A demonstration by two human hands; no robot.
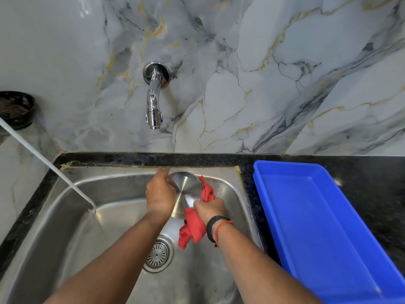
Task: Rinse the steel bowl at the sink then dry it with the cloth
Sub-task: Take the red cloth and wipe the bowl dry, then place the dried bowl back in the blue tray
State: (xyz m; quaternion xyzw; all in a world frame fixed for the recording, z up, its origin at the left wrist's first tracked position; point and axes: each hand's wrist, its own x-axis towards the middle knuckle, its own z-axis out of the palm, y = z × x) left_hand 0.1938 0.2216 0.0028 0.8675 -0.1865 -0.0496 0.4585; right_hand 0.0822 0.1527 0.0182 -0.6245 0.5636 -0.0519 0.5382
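I see the steel bowl (186, 191) held up over the far part of the sink (65, 227), its shiny outer underside tilted toward the camera. My left hand (160, 195) grips it by the left rim, fingers curled over the edge. My right hand (211, 209) is closed around the red cloth (194, 229), bunched against the bowl's lower right side, with a loose end hanging down above the drain (157, 254). The tap (154, 95) on the marble wall (285, 73) shows no water running. A blue tray (324, 227) sits on the dark counter (372, 172) just right of the sink.
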